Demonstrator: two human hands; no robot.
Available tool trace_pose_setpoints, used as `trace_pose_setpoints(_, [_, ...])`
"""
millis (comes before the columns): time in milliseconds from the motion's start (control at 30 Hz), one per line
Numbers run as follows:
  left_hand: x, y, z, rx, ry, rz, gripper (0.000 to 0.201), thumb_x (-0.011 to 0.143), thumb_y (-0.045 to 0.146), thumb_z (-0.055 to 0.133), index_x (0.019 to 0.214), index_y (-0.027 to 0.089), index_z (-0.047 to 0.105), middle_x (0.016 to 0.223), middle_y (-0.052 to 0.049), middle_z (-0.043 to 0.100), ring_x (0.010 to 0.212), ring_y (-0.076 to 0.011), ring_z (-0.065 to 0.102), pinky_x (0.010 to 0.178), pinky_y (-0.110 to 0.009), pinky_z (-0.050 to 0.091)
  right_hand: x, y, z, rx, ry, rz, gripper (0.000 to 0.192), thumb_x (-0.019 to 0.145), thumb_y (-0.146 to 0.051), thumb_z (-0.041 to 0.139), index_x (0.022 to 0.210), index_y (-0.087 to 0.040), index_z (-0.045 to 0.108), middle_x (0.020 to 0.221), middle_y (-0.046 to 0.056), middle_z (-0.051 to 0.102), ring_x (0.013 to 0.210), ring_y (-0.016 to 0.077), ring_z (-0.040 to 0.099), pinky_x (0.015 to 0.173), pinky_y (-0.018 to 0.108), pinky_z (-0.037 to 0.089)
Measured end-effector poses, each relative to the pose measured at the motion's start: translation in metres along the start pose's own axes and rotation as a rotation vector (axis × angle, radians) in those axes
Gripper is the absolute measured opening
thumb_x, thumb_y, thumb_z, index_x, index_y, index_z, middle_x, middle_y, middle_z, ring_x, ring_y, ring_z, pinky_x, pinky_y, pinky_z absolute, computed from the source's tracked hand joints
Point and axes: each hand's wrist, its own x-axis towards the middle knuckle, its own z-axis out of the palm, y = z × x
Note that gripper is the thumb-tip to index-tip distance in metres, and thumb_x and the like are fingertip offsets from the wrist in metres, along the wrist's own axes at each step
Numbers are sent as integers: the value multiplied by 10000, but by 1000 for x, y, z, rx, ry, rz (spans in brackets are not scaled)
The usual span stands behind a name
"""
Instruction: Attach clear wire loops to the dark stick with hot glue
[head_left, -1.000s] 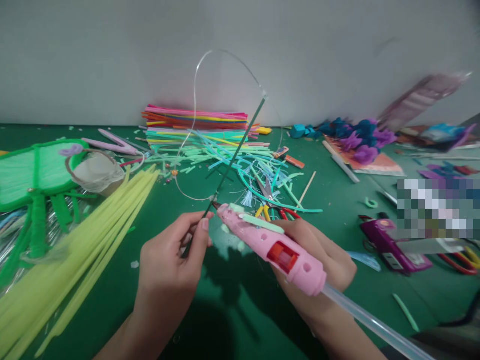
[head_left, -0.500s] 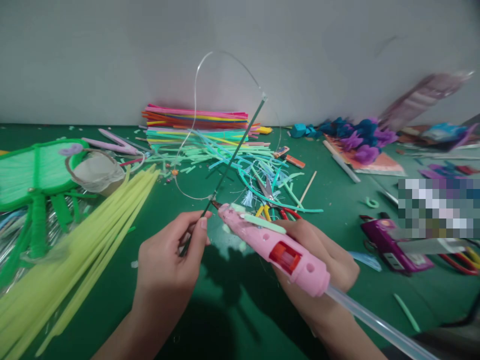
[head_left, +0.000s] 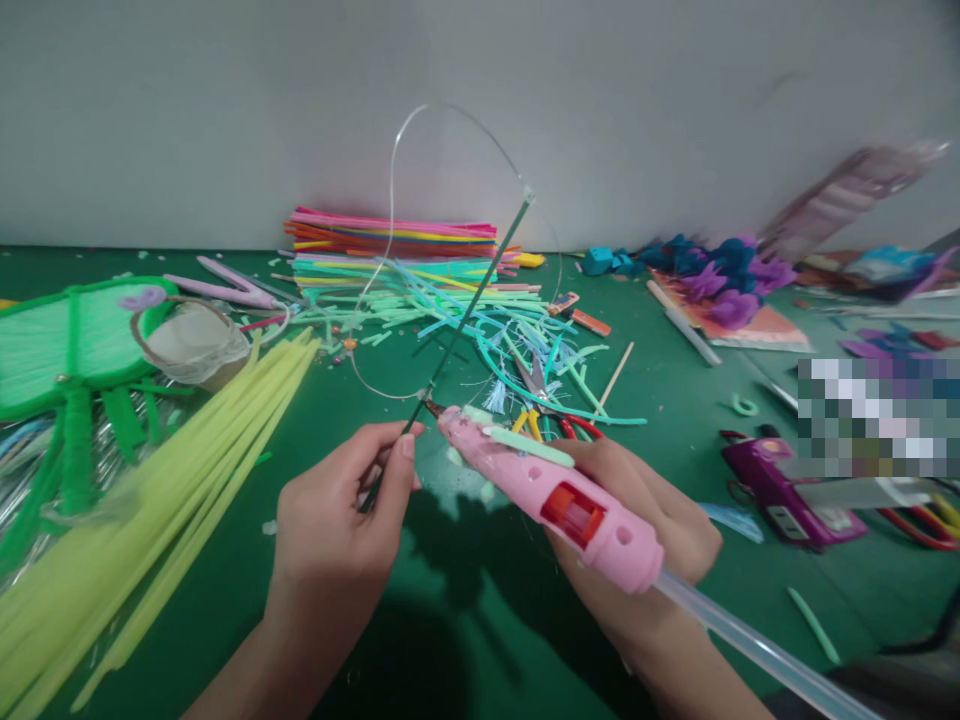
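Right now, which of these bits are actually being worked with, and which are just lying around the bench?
In use:
left hand pinching the thin green stick
clear looped line on the stick's top
right hand holding the pink glue gun, nozzle at the stick

Lying about:
pile of coloured strips
scissors
yellow strips
green woven piece
purple tool

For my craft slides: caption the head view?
Left hand pinches a thin green rod; right hand aims a pink glue gun at it.
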Motion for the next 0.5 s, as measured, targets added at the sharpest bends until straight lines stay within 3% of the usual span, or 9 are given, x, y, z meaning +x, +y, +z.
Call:
trace_pose_setpoints(200, [0,-1,0,2,-1,13,172,926,341,548,912,221,671,622,72,623,517,-67,558,504,-159,417,3,-11,-13,-84,-136,135,115,891,-260,640,807,-183,649,564,-30,577,494,107,533,494,234,392])
trace_pose_setpoints(333, [1,-2,-1,9,7,18,168,927,339,548,912,227,673,615,76,619,514,-64,559,492,-153,408,3,-12,-17,-71,-187,130,114,894,-258,636,827,-168,656,588,-17,597,513,116,556,498,239,397])
trace_pose_setpoints(500, [0,-3,0,11,-3,19,166,924,336,549,917,230,677,612,76,621,506,-66,553,487,-158,407,0,-3,-9,-23,-54,36,141,912,-269,614,799,-185,632,520,-47,530,438,105,485,469,245,372])
